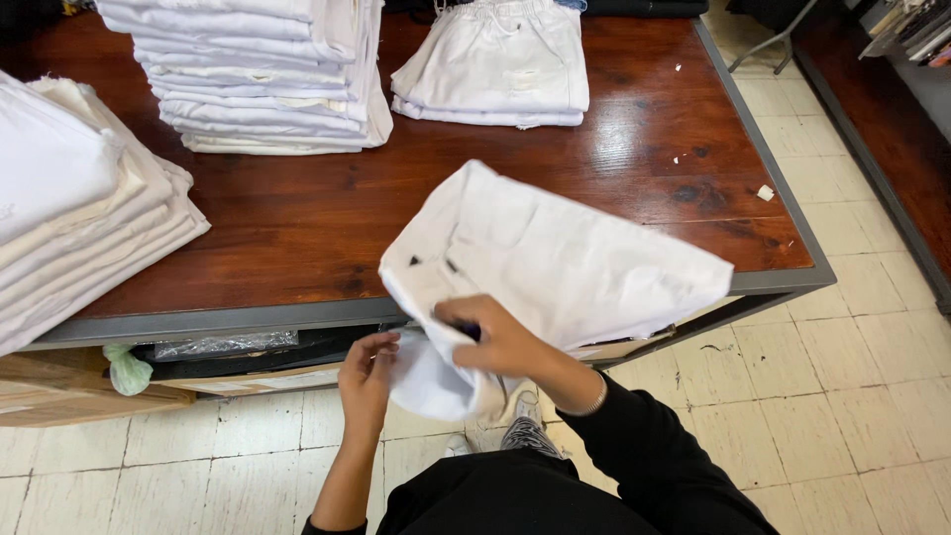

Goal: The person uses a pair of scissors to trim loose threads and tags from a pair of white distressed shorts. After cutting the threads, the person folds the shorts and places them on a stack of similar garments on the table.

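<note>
We hold a white folded cotton garment (555, 263) in the air, above the near edge of the dark red wooden surface (297, 223) with its grey metal rim. Our right hand (500, 342) grips the garment at the waistband, the fingers closed on the cloth. Our left hand (367, 372) touches the lower white fold from the side; its fingers are bent around the cloth, but we cannot tell how firmly they grasp.

To handle this well, we think both hands should keep the cloth flat and the edges even, so no wrinkle forms.

Behind it stand a tall stack of white folded garments (263, 79), a smaller white pile (495, 64) and a cream-coloured stack (79, 218) on the left.
</note>
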